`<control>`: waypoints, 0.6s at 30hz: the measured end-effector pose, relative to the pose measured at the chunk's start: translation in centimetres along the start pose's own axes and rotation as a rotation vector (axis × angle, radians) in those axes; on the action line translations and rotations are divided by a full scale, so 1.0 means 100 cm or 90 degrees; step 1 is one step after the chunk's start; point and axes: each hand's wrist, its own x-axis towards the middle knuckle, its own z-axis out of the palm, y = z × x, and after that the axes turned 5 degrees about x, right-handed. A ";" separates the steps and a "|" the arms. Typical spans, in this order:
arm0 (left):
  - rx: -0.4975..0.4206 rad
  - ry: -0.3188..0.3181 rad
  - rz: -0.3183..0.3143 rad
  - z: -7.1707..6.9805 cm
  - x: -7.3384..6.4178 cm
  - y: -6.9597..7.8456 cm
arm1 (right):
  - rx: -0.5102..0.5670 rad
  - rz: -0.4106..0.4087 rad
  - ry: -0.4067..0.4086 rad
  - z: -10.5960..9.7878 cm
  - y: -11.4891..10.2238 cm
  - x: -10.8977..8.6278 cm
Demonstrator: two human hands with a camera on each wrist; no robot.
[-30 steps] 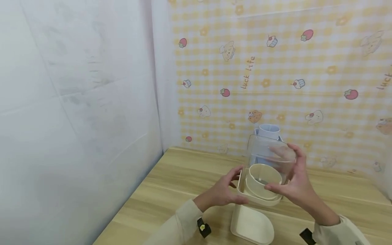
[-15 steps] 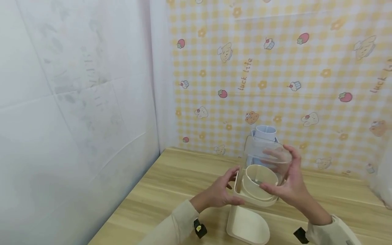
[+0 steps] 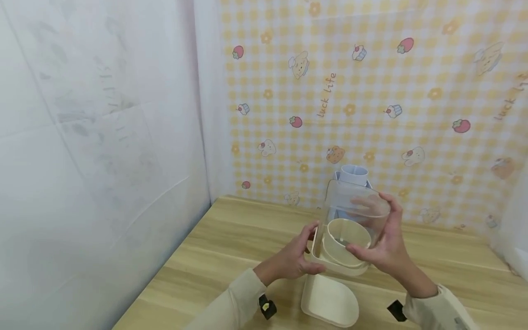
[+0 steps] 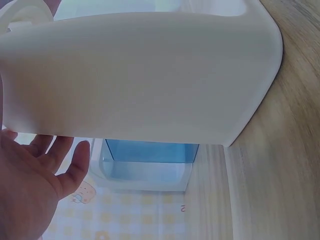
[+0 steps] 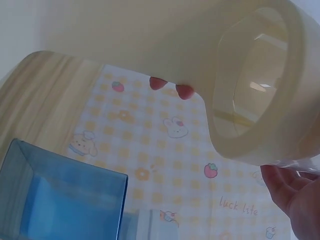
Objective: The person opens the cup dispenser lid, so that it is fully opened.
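A cream holder (image 3: 340,266) with a flat back panel is raised over the wooden table, gripped at its left side by my left hand (image 3: 290,256). In the left wrist view the cream panel (image 4: 140,75) fills the upper part, fingers at its lower edge. A clear plastic container (image 3: 336,197) stands up from the holder, with a round cream cup (image 3: 335,247) at its front. My right hand (image 3: 392,247) holds this assembly from the right, thumb across the cup's front and fingers behind the clear wall. The right wrist view shows the cup's open mouth edge (image 5: 298,75).
A shallow cream tray (image 3: 330,302) with one rounded end lies on the table (image 3: 231,256) below the hands. Behind stands a similar light blue piece with a cup (image 3: 354,174) and a blue see-through box (image 5: 75,200). A checked curtain backs the table; a white sheet hangs left.
The head view has shifted slightly, so the scene sits a little further left. Both hands keep their holds on the cream holder with the clear container.
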 end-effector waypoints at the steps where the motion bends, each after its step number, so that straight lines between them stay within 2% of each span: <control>1: 0.003 0.000 0.000 0.000 0.000 0.000 | 0.001 0.000 0.003 0.001 0.000 0.000; 8: 0.003 -0.008 0.036 0.000 0.000 0.001 | 0.013 -0.025 0.013 0.002 0.002 0.001; 14: 0.114 0.017 0.066 0.002 0.002 0.002 | 0.011 -0.077 0.026 0.004 0.005 0.004; 18: 0.139 0.018 0.064 0.002 0.001 0.002 | 0.001 -0.101 0.032 0.005 0.007 0.004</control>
